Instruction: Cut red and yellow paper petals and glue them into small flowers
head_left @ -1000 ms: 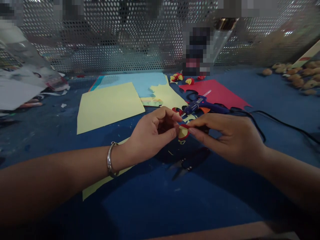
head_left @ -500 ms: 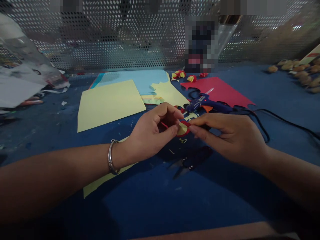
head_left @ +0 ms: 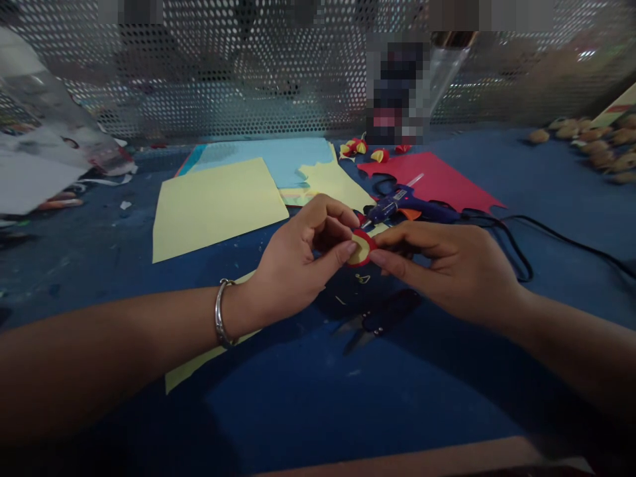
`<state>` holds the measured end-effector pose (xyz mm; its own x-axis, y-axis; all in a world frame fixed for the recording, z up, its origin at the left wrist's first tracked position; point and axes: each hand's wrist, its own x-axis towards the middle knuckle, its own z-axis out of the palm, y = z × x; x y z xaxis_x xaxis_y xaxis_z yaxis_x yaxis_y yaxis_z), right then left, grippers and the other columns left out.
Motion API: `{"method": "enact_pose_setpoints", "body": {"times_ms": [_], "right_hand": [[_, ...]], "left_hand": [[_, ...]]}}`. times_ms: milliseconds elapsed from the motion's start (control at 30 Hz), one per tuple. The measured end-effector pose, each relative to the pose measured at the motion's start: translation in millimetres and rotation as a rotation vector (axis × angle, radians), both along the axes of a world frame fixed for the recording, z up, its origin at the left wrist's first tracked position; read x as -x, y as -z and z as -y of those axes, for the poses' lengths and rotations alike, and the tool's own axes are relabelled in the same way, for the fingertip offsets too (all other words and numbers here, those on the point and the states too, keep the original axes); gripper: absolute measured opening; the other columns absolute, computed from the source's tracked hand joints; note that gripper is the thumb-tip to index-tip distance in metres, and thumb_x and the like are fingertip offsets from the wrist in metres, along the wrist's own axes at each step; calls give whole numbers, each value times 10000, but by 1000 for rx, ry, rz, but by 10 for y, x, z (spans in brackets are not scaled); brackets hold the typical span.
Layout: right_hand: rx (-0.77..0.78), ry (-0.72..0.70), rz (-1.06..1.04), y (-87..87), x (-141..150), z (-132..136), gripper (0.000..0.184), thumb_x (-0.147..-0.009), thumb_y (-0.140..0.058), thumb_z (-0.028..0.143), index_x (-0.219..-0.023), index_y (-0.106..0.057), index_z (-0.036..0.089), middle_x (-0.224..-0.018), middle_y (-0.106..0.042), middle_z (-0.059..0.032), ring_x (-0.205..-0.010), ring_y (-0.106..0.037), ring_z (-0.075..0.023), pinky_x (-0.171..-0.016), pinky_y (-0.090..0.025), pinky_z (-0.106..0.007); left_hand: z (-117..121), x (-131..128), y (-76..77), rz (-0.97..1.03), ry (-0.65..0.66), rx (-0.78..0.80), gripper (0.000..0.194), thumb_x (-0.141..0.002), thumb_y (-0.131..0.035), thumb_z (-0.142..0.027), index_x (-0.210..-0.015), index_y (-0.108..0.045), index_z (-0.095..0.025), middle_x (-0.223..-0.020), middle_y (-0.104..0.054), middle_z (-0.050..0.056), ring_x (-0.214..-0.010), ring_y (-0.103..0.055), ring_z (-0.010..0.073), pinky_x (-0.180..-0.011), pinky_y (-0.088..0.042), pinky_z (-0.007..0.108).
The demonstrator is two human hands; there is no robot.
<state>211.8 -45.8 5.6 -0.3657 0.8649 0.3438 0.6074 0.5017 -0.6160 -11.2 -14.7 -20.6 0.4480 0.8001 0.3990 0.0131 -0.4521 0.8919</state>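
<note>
Between my two hands is a small round piece of red and yellow paper [head_left: 363, 248], the yellow lying against a red rim. My left hand [head_left: 313, 255], with a silver bangle at the wrist, pinches its left edge between thumb and fingers. At the right edge, the thumb and forefinger of my right hand [head_left: 442, 262] grip it too. Just behind the fingers lies a blue glue gun [head_left: 397, 203], its nozzle pointing left and its light lit red. Below my hands, dark-handled thread snips [head_left: 376, 323] rest on the blue table, partly lost in shadow.
Behind my left hand are a yellow sheet [head_left: 213, 209] and a light blue sheet [head_left: 268, 156]. A cut red sheet [head_left: 437, 175] lies under the glue gun, whose black cord [head_left: 561, 232] runs right. Small red-yellow pieces [head_left: 380, 156] sit near the perforated metal panel [head_left: 223, 79].
The round paper piece has been turned so more of its yellow face and red rim show. Both hands keep their pinch and have shifted only slightly.
</note>
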Motion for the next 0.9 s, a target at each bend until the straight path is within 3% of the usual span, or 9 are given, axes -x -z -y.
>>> {"method": "enact_pose_setpoints", "body": {"times_ms": [267,667,900], "right_hand": [[57,-11,-75,33,-3,-7,266,-959,-717,497,-1029,-789,251,-881,-804,-24,-687,-715,-182,-644,-570,-316],[54,-29,-108,37,22,-12,226,-934,-754,412,-1035,-781,212,-895,-802,-19,-720,-717,-155,-707,-610,-286],[43,-29,-112,48,26,-10,229,-915,-775,461,-991,-771,244,-861,-787,-14,-690,-704,-167,-666,-603,-292]], "left_hand": [[-7,-20,13,-1,-12,11,185,-932,-674,-144,-1063,-567,-217,-931,-706,12,-830,-685,129,-749,-560,280],[-37,-29,12,43,-31,72,199,-902,-700,-153,-1046,-582,-223,-878,-684,0,-809,-669,126,-729,-566,270],[28,-30,-16,38,-58,-31,208,-917,-680,-109,-1043,-566,-229,-914,-665,-4,-829,-663,115,-742,-559,259]]}}
